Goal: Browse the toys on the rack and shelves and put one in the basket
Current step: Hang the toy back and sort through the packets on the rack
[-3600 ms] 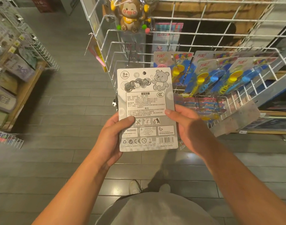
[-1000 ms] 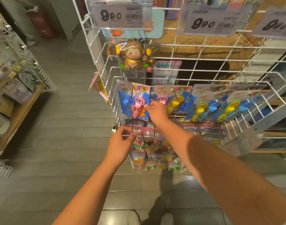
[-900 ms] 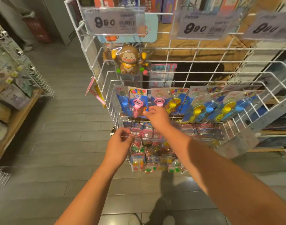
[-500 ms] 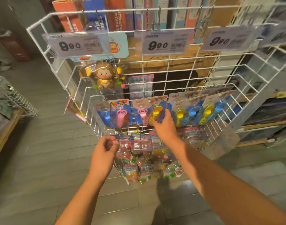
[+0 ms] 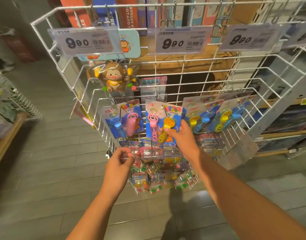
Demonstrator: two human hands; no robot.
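A white wire rack [image 5: 183, 66] hangs full of carded toys. My right hand [image 5: 182, 137] pinches the lower right of a blue blister card [image 5: 157, 122] holding a pink and a yellow toy. The thumb lies on the yellow one, and the card still hangs on its hook. A similar card [image 5: 124, 118] hangs to its left and more cards [image 5: 218, 116] to its right. My left hand [image 5: 120, 163] is lower, fingers curled and pinching the front of a small clear toy pack [image 5: 148, 153] on the bottom hooks. A brown monkey toy [image 5: 114, 78] hangs above. No basket shows.
Price tags reading 9.90 [image 5: 84, 42] clip along the rack's top wire, with boxed games [image 5: 131, 13] on the shelf behind. Another wire display [image 5: 13, 104] stands on a wooden shelf at the left. Grey plank floor [image 5: 53, 170] spreads below and to the left.
The grey-backed card I held in both hands is gone. My right hand has moved right from the left cards onto the pink-and-yellow card. The left hand stays at the bottom packs.
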